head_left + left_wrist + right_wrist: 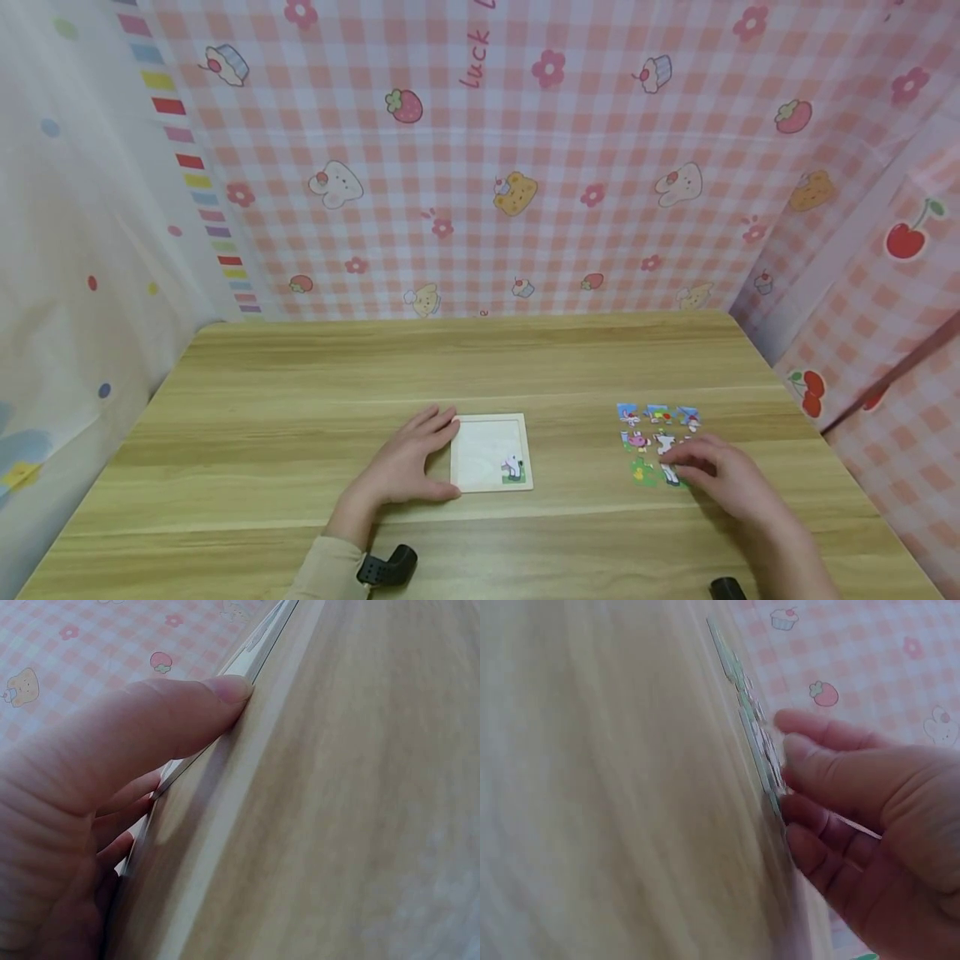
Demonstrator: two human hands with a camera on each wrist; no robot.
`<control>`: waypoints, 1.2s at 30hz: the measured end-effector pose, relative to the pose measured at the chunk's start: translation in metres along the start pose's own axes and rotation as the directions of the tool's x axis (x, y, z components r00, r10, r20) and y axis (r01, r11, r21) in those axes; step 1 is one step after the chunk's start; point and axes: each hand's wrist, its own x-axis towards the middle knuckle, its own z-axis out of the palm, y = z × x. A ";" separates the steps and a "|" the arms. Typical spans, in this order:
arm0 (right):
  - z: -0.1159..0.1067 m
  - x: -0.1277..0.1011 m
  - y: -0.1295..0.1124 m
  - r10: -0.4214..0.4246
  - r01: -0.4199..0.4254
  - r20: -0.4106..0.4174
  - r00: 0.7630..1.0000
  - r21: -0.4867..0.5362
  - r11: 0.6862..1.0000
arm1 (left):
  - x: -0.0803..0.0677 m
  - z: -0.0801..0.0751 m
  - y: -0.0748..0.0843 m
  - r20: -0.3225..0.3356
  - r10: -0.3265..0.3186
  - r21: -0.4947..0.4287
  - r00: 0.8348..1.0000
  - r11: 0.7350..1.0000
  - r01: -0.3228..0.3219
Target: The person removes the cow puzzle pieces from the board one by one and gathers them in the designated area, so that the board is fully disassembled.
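Note:
A square white puzzle tray lies flat on the wooden table, with one fitted piece in its near right corner. My left hand rests against the tray's left edge, fingers fairly straight; in the left wrist view the left hand has its thumb pressed on the tray rim. To the right lie several loose colourful puzzle pieces. My right hand is over their near side. In the right wrist view the right hand pinches one of the pieces between thumb and fingers.
Pink checked cloth with cartoon prints walls the table at the back and right, and a pale dotted curtain hangs on the left. Bare wood stretches left of the tray and behind it. Black wrist camera mounts show at the bottom.

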 end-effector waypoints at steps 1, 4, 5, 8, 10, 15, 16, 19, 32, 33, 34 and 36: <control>-0.001 0.000 -0.001 0.008 -0.008 -0.003 1.000 0.014 1.000 | 0.000 0.000 0.000 -0.001 0.000 0.001 1.000 1.000 0.000; -0.003 0.004 -0.005 -0.007 0.008 -0.016 1.000 0.049 0.999 | 0.000 0.000 0.000 -0.001 0.001 0.002 1.000 1.000 -0.001; -0.003 0.006 -0.008 -0.020 0.021 -0.018 1.000 0.058 0.998 | 0.000 0.000 -0.001 -0.001 0.001 0.002 1.000 1.000 -0.001; 0.001 0.015 -0.018 -0.083 0.082 0.007 0.997 0.129 0.988 | 0.000 0.001 -0.001 0.000 -0.002 0.002 1.000 1.000 0.002; 0.008 0.023 -0.027 -0.118 0.107 0.042 0.992 0.198 0.974 | 0.000 0.001 -0.001 -0.001 -0.002 0.004 1.000 1.000 0.002; 0.036 0.041 -0.047 -0.166 0.121 0.137 0.977 0.287 0.950 | -0.001 0.001 -0.001 0.005 -0.004 0.002 1.000 1.000 0.004; 0.043 0.045 -0.050 -0.175 0.126 0.151 0.973 0.285 0.950 | -0.001 0.001 0.000 0.007 -0.005 0.000 1.000 1.000 0.005; 0.060 0.057 -0.061 -0.211 0.154 0.188 0.959 0.279 0.948 | -0.002 0.002 0.000 0.008 -0.007 -0.004 1.000 1.000 0.007; 0.103 0.090 -0.098 -0.257 0.158 0.308 0.916 0.313 0.937 | 0.000 0.001 0.001 -0.003 0.003 0.005 1.000 1.000 -0.003; 0.104 0.090 -0.099 -0.259 0.159 0.309 0.915 0.313 0.936 | 0.000 0.001 0.000 -0.003 0.001 0.005 1.000 1.000 -0.001; 0.105 0.091 -0.100 -0.259 0.160 0.309 0.915 0.311 0.937 | 0.000 0.001 0.000 -0.003 -0.001 0.006 1.000 1.000 0.001; 0.106 0.093 -0.102 -0.269 0.171 0.308 0.912 0.312 0.935 | 0.000 0.001 -0.001 -0.001 -0.005 0.004 1.000 1.000 0.005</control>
